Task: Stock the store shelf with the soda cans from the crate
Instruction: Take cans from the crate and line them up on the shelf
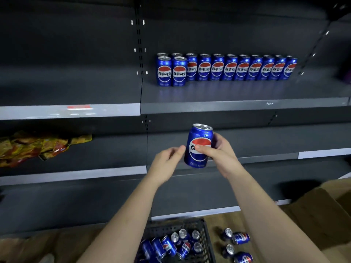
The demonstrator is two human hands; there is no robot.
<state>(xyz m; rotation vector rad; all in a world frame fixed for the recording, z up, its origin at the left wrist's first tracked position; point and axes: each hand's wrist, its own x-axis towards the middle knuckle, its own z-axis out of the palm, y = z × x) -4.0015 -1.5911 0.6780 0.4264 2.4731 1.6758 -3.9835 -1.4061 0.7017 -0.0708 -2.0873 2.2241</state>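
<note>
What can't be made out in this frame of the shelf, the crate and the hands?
All in the head view:
1. The crate runs off the bottom edge and behind the left forearm, so its can count is unknown.
2. The held can: the right hand covers part of its label with the thumb.
3. The left hand: touching that can or just beside it, unclear.
4. The snack packets: blurred, cut by the left edge, print unreadable.
</note>
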